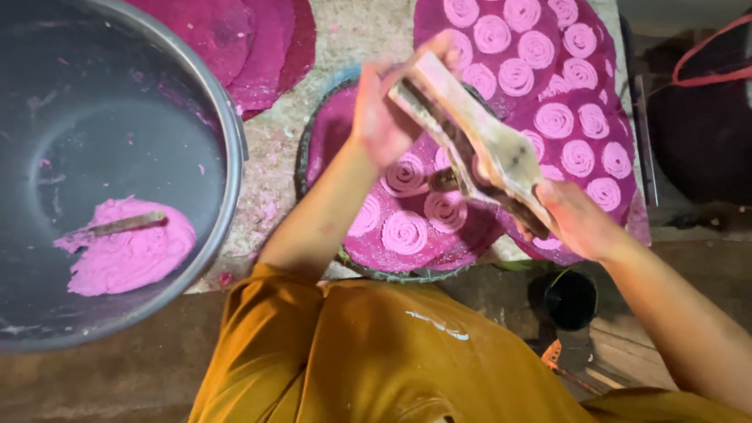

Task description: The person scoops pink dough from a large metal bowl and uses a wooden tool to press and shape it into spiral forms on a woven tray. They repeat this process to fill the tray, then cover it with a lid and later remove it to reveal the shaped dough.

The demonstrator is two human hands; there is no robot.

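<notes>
My left hand point(388, 110) and my right hand point(576, 219) grip the two ends of a long wooden press point(478, 145), held tilted above a round magenta mat point(462, 243). Pink dough spirals point(405, 232) lie on that mat, several of them under the press. More pink spirals point(554, 120) cover magenta mats at the upper right. The press's underside is hidden.
A large grey metal basin point(227, 133) at the left holds a lump of pink dough point(129, 251) with a stick point(117, 225) in it. Bare magenta mats point(258, 39) lie at the top. A small dark cup point(570, 298) sits on the floor at the right.
</notes>
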